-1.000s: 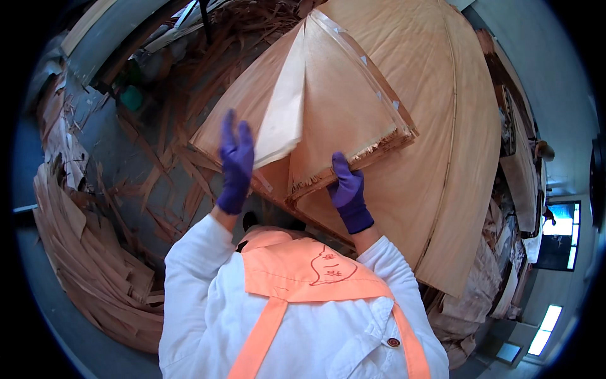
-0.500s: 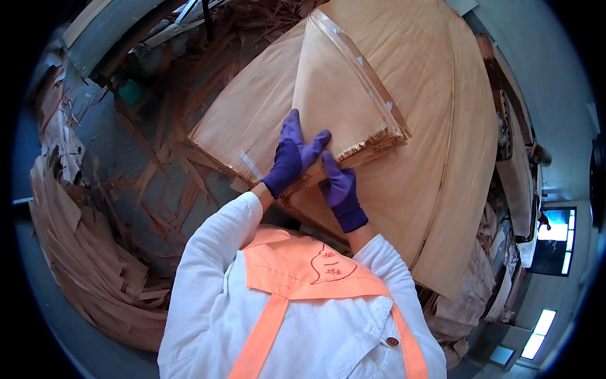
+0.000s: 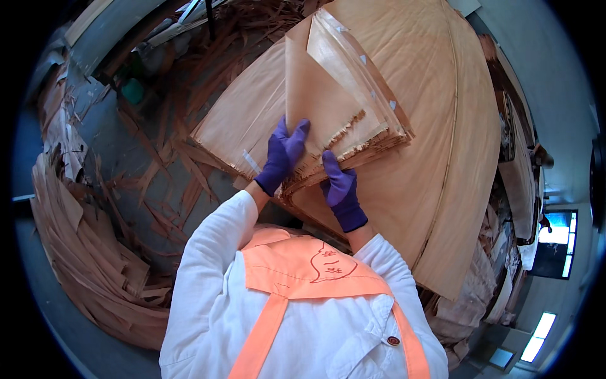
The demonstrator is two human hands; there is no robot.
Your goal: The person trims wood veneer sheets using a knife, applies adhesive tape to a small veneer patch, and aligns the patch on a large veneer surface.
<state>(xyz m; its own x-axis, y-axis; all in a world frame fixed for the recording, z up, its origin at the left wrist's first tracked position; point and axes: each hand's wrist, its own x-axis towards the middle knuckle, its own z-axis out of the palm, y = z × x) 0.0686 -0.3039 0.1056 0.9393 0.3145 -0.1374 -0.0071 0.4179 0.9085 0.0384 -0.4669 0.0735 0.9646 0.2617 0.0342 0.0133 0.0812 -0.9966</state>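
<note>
A stack of thin, pale wood veneer sheets (image 3: 240, 114) with ragged front edges and short white tape strips lies over a larger veneer sheet. My left hand (image 3: 284, 151), in a purple glove, pinches the lower corner of a top sheet (image 3: 315, 88), which is folded back so that layers beneath show to its right. My right hand (image 3: 339, 189), also gloved, grips the front edge of the stack just right of the left hand, thumb on top and other fingers hidden underneath.
The large sheet (image 3: 435, 177) extends to the right. Veneer scraps (image 3: 170, 189) litter the grey floor at the left, with a curved pile of strips (image 3: 95, 265) nearer. A green container (image 3: 133, 91) sits at the back left, and stacked boards (image 3: 514, 183) line the right side.
My left hand came in rightward from the stack's left side, where its fingers were apart, and now holds a sheet. The top sheet has turned over, exposing layers on the right. My right hand stayed gripping.
</note>
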